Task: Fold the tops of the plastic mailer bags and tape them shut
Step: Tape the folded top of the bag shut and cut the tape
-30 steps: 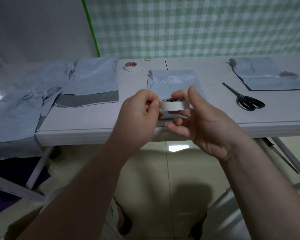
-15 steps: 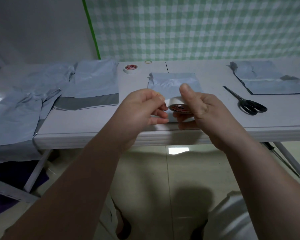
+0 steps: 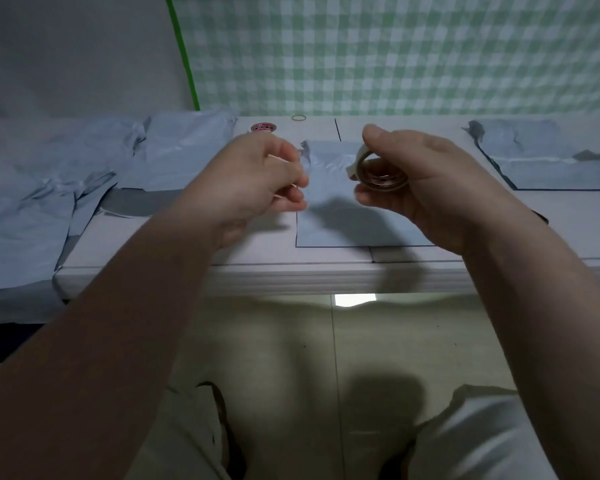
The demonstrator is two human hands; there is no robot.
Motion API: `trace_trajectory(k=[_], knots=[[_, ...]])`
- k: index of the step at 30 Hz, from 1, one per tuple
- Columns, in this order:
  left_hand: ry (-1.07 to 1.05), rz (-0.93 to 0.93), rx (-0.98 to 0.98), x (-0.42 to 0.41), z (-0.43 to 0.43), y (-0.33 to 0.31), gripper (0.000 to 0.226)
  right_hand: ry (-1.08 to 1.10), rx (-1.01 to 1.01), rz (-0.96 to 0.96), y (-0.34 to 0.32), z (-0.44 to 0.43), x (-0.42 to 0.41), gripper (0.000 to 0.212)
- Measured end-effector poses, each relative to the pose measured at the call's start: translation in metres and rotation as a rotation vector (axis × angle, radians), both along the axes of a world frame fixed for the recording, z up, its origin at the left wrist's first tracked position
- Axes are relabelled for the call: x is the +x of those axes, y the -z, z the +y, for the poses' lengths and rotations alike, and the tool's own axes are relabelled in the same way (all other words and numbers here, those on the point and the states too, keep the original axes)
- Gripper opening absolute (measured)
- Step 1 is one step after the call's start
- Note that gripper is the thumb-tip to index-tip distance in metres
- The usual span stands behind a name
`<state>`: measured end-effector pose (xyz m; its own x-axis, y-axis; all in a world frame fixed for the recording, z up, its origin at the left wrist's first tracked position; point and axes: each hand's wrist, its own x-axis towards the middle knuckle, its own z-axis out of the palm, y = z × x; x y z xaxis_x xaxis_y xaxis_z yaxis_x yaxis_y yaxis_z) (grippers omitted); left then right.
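Bag (image 3: pixel 329 216) lies flat on the surface (image 3: pixel 326 271), near its front edge, top end crumpled on the far side. Tape roll (image 3: pixel 378 173) is in the air over the bag's right half. Right hand (image 3: pixel 440 188) has its grip curled round the roll, thumb on top; a short loose tape end sticks out leftward. Left hand (image 3: pixel 253 181) is over the bag's left edge, apart from the roll, fingers curled in. I cannot tell if its grip pinches anything. Second roll (image 3: pixel 262 128) and rubber band (image 3: pixel 299 117) sit beyond the bag, to its far left. Bag pile (image 3: pixel 174 157) is left of the bag; right bag (image 3: pixel 551 164) lies well to its right.
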<state>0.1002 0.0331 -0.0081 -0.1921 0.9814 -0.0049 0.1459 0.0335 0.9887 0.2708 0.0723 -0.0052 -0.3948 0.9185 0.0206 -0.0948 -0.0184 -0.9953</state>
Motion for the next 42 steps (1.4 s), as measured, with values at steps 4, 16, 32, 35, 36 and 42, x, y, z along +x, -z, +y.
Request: trace_trajectory(k=[4, 16, 32, 35, 36, 42], knots=[[0.08, -0.153, -0.173, 0.006, 0.0, 0.0, 0.021, -0.089, -0.055, 0.033, 0.002, 0.006, -0.008, 0.027], [0.017, -0.274, -0.163, 0.016, 0.002, 0.007, 0.013, -0.088, -0.011, 0.043, 0.011, 0.007, -0.017, 0.02], [-0.003, 0.078, -0.093, 0.007, 0.023, 0.011, 0.025, 0.008, 0.131, -0.129, 0.014, 0.023, -0.021, 0.027], [-0.021, 0.246, -0.05, -0.003, 0.03, 0.011, 0.027, 0.107, 0.188, -0.255, 0.014, 0.032, -0.014, 0.022], [-0.018, 0.231, -0.05, -0.004, 0.031, 0.011, 0.027, 0.138, 0.21, -0.305, 0.014, 0.036, -0.011, 0.022], [0.039, -0.06, -0.196, 0.005, 0.041, 0.025, 0.024, 0.25, 0.194, -0.413, 0.03, 0.044, -0.012, 0.027]])
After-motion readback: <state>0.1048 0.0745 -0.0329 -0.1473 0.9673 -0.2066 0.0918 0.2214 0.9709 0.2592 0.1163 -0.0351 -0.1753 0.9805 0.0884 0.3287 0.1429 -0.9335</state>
